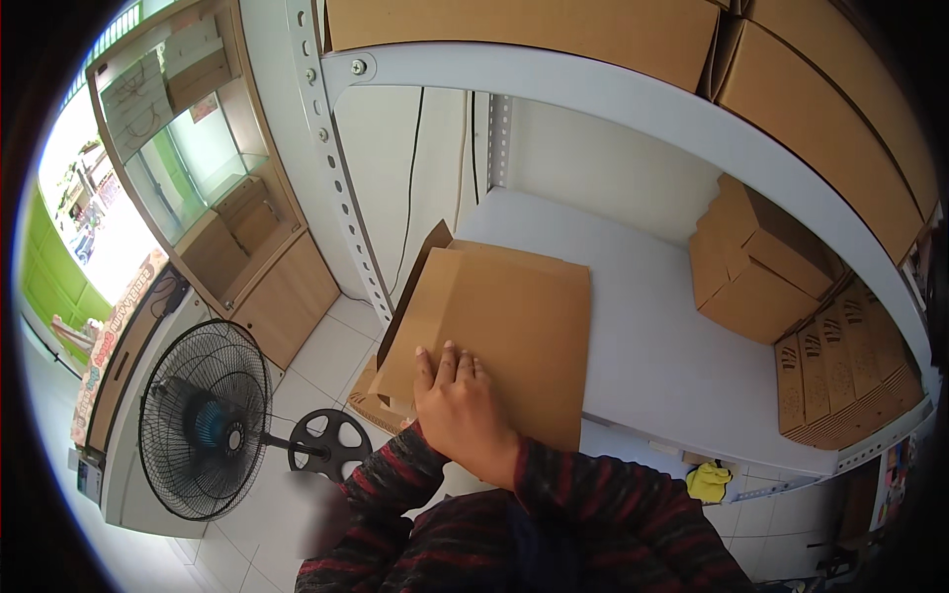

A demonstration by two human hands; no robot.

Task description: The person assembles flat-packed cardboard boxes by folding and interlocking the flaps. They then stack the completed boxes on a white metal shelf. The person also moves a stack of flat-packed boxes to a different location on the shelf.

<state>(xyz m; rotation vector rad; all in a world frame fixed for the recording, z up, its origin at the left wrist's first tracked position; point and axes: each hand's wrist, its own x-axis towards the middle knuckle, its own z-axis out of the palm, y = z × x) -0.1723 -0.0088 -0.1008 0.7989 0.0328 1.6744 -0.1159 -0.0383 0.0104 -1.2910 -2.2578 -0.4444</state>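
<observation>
A brown cardboard box lies at the left end of the grey metal shelf, partly over its edge. My right hand rests flat on the cardboard, with its fingers stretched out and slightly apart. From the lower left, my left forearm in its striped sleeve comes up to the box's near left corner. My left hand is hidden behind the right hand and the cardboard, so its fingers do not show. A raised flap stands along the box's left side, and more folded cardboard shows beneath it.
Stacked brown boxes and upright flattened cartons occupy the shelf's right end. Large boxes fill the level above. A perforated upright borders the shelf's left. On the floor stands a black fan, near a wooden glass cabinet. Something yellow lies below.
</observation>
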